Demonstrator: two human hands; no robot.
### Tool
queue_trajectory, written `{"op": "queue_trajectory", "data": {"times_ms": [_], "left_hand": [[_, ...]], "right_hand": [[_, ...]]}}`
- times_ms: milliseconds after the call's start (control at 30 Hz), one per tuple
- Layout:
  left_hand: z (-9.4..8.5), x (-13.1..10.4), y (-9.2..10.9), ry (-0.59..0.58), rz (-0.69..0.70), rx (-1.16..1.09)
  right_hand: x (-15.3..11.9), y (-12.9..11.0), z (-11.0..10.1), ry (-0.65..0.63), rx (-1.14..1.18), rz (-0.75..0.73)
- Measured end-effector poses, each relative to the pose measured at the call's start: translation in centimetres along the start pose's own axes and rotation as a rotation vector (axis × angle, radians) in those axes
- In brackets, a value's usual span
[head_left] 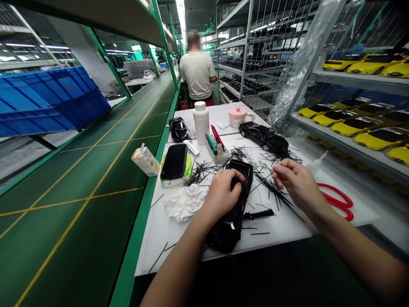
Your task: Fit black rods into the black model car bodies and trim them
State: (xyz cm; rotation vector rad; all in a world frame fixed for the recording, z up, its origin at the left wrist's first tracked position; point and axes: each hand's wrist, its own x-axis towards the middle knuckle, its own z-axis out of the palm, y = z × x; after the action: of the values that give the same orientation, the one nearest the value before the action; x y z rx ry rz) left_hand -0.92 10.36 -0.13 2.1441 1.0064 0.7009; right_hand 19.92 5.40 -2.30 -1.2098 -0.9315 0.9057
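A glossy black car body shell (228, 232) lies on the white table in front of me. My left hand (225, 187) rests over its upper part, fingers curled down at the shell; whatever they press on is hidden. To the right, my right hand (292, 181) pinches thin tweezers (260, 184), whose tip points left toward the shell. Many thin black strips (198, 171) are scattered around. A black-handled tool (258, 214) lies just right of the shell, and red-handled scissors (347, 202) are beyond my right hand.
Crumpled tissue (185, 204), a phone (174, 162), a white bottle (201, 123), a pink-lidded cup (237, 117) and a black model car (264, 136) stand around. A green conveyor (79, 170) runs left; shelves of yellow cars (377, 138) are right. A person (198, 74) is ahead.
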Motion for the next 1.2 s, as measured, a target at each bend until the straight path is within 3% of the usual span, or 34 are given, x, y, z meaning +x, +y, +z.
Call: {"op": "queue_trajectory", "data": {"times_ms": [300,1200], "left_hand": [[0.1,0.1,-0.1,0.001,0.016,0.021],[0.2,0.1,0.0,-0.01,0.024,0.029]], "right_hand": [[-2.2,0.8,1.4,-0.056,-0.128,-0.035],[-2.7,0.5,1.9,-0.113,-0.287,-0.138]]}}
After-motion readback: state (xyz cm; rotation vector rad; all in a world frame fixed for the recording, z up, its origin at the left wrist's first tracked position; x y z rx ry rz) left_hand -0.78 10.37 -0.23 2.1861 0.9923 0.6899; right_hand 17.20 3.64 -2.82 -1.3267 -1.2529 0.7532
